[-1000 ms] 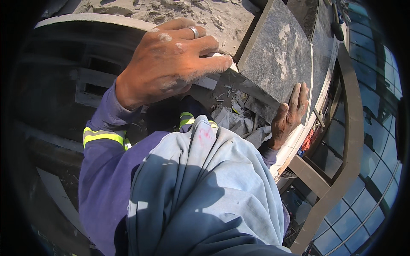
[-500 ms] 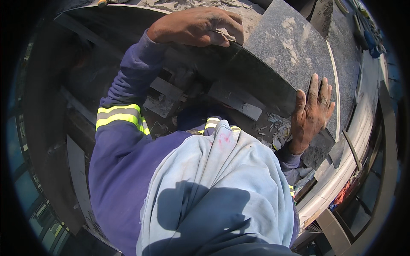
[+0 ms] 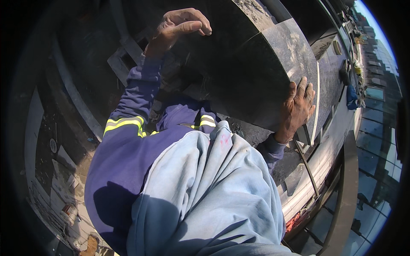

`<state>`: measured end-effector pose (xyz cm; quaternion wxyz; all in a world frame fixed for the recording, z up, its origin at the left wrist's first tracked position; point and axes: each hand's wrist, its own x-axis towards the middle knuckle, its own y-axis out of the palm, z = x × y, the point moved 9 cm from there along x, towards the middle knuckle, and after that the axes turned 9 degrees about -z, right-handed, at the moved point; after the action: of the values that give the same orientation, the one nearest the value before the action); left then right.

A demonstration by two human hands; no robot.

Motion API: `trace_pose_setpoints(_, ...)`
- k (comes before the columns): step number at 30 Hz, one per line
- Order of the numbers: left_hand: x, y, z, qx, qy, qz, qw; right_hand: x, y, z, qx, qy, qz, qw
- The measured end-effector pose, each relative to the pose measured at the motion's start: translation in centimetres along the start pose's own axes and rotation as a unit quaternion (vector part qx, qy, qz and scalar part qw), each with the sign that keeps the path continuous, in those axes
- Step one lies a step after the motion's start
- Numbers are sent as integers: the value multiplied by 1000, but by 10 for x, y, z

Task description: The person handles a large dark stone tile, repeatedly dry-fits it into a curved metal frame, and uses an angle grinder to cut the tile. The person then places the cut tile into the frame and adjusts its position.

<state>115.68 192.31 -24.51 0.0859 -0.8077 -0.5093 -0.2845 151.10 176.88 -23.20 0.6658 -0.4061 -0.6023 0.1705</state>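
Observation:
My right hand (image 3: 297, 109) lies flat on the right end of a dusty grey stone slab (image 3: 290, 45), its fingers stretched out. A dark upright panel (image 3: 243, 72) drops below the slab's near edge. My left hand (image 3: 181, 25) is raised at the upper left in front of this panel, apart from the slab. Its fingers are curled and the thumb presses toward them; whatever may be between them is hidden.
Wet-looking mortar or rubble (image 3: 256, 10) lies behind the slab. A second grey slab (image 3: 326, 94) adjoins it across a pale joint. Dark metal framing (image 3: 348, 187) and glass panes (image 3: 371, 149) stand at the right. Debris and a whitish bucket (image 3: 69, 212) are at lower left.
My left hand has come off the slab's edge and moved left. My right hand stays on the slab. The view has swung, with more of the glass facade showing at right.

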Motion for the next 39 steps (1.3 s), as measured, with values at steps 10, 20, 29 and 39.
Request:
trace_pose_setpoints(10, -316, -33, 87, -19, -290, -241, 926, -76, -38, 21, 43, -39, -23, 998)
trace_pose_setpoints(20, -342, 9, 24, -5, -283, -233, 930, -71, -48, -6, -12, -52, -45, 998)
trace_pose_setpoints(29, -21, 83, -82, 56, -114, -55, 990, -12, -72, -33, 7, -11, -46, 999)
trace_pose_setpoints(39, 235, 179, 82, 84, -389, 66, 915, 44, -45, -38, 26, 5, -40, 999)
